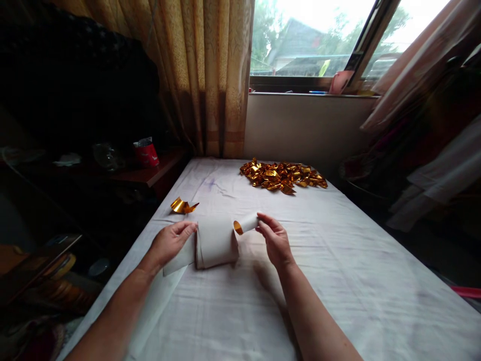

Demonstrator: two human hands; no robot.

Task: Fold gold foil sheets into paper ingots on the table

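Note:
A folded stack of white-backed paper [217, 243] stands at the near middle of the bed-like white surface [338, 260]. My left hand [169, 244] is closed in a pinch at its left edge, thumb on top. To the right, my right hand [276, 240] pinches the end of a curled strip of gold foil paper [248, 222], white outside and gold inside. The strip's other end curls close to the stack's upper right corner; whether they touch I cannot tell. Beyond my left hand lies a bent gold foil piece [183, 205].
A heap of folded gold foil pieces [281, 175] lies at the far end. Left of the surface, a dark wooden table [150, 174] bears a red container [146, 152] and clear plastic. A gold curtain [210, 75] and a window stand behind; clothes [443, 165] hang at right.

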